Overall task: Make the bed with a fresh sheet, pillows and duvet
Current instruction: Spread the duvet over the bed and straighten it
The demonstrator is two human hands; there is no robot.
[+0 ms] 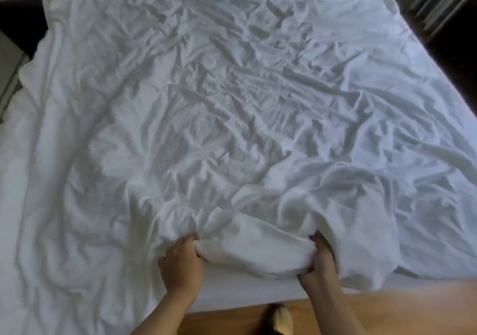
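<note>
Bedroom — white-sheeted bed (232, 102), wooden floor (400, 309)

I see open floor (387, 306) near the bed's foot; the rumpled duvet (232, 102) fills everything beyond, with dark gaps far left and right.

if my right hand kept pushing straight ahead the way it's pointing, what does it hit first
Your right hand points up the bed, already gripping the bunched edge of the white duvet. Going straight on, it would first meet more of that rumpled fold, probably; depth is hard to judge here.
</note>
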